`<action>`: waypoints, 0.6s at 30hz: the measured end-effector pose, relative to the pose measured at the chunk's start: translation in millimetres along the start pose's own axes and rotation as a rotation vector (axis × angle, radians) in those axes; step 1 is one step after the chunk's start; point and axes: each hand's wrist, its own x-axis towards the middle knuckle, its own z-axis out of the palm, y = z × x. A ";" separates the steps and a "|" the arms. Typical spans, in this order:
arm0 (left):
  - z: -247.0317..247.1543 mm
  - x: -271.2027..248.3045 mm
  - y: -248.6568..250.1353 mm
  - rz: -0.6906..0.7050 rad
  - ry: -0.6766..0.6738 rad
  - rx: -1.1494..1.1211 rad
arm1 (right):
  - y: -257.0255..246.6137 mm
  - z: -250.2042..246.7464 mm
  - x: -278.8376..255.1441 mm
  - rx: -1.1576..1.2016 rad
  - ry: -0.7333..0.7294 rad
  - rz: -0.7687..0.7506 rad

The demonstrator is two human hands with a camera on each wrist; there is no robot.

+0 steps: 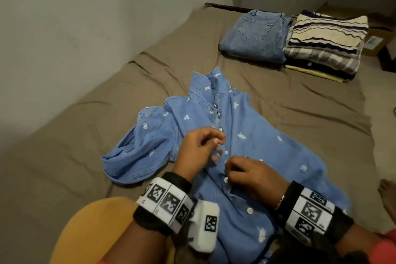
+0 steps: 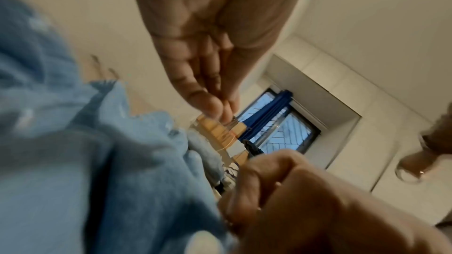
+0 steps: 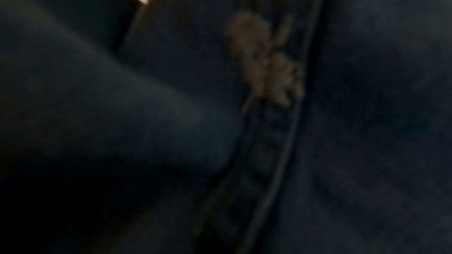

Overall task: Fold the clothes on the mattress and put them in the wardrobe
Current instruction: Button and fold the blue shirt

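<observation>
A blue denim shirt (image 1: 257, 135) with small white motifs lies face up on the brown-sheeted mattress (image 1: 85, 135), collar pointing away and one sleeve bunched at the left. Both hands are over its button placket. My left hand (image 1: 216, 146) hovers just above the buttons with relaxed fingers and holds nothing; in the left wrist view the left hand (image 2: 210, 84) shows straight fingers held together. My right hand (image 1: 231, 169) has curled fingers that pinch the placket beside a white button, and it appears again (image 2: 281, 190) at the edge of the shirt (image 2: 73, 142). The right wrist view is dark, filled by the shirt's denim (image 3: 367, 123).
Folded jeans (image 1: 255, 36) and a stack of folded clothes (image 1: 325, 43) sit at the mattress's far right. A cardboard box (image 1: 377, 40) stands beyond them. A wall runs along the left. A bare foot (image 1: 387, 195) lies at the right edge, a yellow-clad knee (image 1: 92, 231) at the bottom left.
</observation>
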 end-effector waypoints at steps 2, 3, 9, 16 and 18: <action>10.5 6.4 -15.5 -0.142 -0.092 0.025 | 6.5 2.3 0.3 0.214 -0.100 0.019; 11.5 9.4 -23.1 -0.207 -0.078 0.044 | 8.7 3.6 1.3 0.291 -0.094 0.089; 14.1 17.0 -45.5 -0.302 0.024 0.232 | 20.6 13.9 9.7 0.623 -0.013 0.597; 30.6 19.6 -51.6 -0.279 0.104 0.698 | 26.9 20.9 33.9 0.630 0.098 0.784; 35.8 18.5 -50.7 -0.304 0.098 0.773 | 29.0 25.4 34.4 0.479 0.032 0.823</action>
